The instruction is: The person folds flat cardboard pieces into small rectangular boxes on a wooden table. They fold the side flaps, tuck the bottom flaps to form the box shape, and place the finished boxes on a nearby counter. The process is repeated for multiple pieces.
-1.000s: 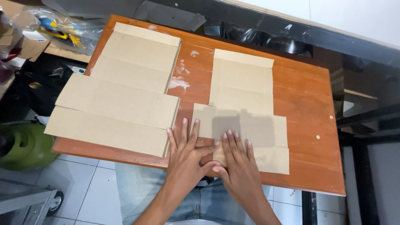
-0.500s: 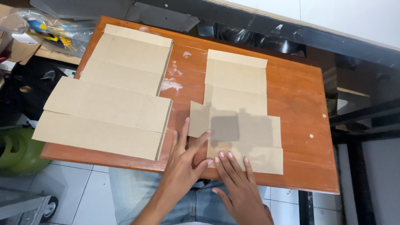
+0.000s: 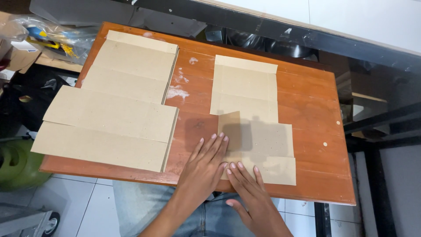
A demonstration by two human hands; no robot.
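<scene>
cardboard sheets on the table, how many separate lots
2: a stack of cardboard sheets covers the table's left half, sheet count hidden; a single cardboard sheet lies right, under both hands.

Can't see the lower left corner of the cardboard blank (image 3: 256, 131), it's tucked under the left hand (image 3: 204, 166) and right hand (image 3: 245, 193). Both forearms run off the bottom edge. The clear plastic bag (image 3: 52, 37) up in the left corner is cropped, and its yellow and blue contents are too crumpled to make out. The green object (image 3: 15, 164) by the floor is half cut off too.
</scene>
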